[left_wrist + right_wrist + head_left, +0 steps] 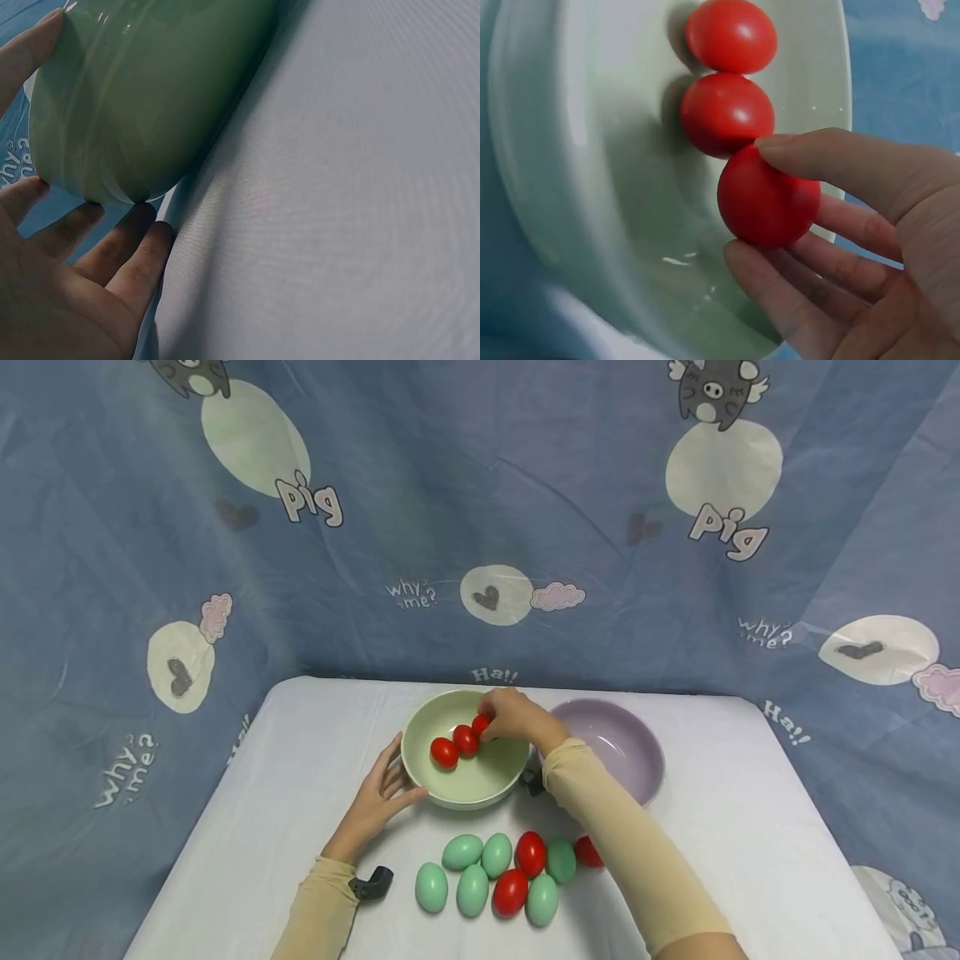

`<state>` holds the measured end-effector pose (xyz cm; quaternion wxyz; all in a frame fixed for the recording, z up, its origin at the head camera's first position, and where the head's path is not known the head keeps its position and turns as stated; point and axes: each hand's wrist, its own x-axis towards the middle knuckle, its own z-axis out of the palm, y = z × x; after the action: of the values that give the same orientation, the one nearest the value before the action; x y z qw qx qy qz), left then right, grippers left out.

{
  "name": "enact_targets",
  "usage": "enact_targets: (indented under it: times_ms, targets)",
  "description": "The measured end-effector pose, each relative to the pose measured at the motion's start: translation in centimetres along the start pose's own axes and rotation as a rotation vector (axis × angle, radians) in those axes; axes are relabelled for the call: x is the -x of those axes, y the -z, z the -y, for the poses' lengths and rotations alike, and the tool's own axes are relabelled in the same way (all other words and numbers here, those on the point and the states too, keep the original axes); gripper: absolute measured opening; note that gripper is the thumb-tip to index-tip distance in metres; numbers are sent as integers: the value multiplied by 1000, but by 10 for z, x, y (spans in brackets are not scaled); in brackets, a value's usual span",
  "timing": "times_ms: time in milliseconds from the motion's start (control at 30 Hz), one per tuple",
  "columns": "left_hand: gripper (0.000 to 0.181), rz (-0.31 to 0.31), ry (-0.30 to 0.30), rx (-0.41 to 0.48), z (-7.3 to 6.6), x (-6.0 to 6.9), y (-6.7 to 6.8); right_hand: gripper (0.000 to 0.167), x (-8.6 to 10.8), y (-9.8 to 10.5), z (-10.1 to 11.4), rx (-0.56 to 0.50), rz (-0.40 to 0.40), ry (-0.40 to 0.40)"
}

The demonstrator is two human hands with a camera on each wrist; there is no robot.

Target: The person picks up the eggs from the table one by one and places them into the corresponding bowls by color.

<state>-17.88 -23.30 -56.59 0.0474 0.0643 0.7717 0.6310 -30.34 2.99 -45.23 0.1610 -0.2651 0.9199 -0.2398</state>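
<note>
Inside the pale green bowl [476,782], my right hand [519,718] pinches a red egg [767,201] between thumb and fingers. That egg touches, or nearly touches, a second red egg [727,115], and a third red egg [732,35] lies beyond it in the same row. My left hand [375,799] rests against the bowl's left outer side, its fingers spread and fairly straight. In the left wrist view, the fingertips [141,214] touch the bowl's green wall [150,97] low down, with the thumb near its rim.
A purple bowl [626,756] stands right of the green one, partly behind my right forearm. Nearer me on the white table [720,827] lie several green eggs [431,887] and red eggs [511,893]; one red egg [587,852] is partly hidden by the right sleeve.
</note>
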Motion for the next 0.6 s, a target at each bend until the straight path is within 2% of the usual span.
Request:
enact_targets:
  times_ms: [133, 367, 600]
  targets:
    - [104, -3, -10, -2, 1, -1, 0, 15, -7, -2, 6, 43, 10, -34]
    - [104, 0, -26, 5, 1, 0, 0, 17, -18, -9, 12, 119, 38, -122]
    - [103, 4, -31, 4, 2, 0, 1, 16, -19, -15, 16, 169, 28, -158]
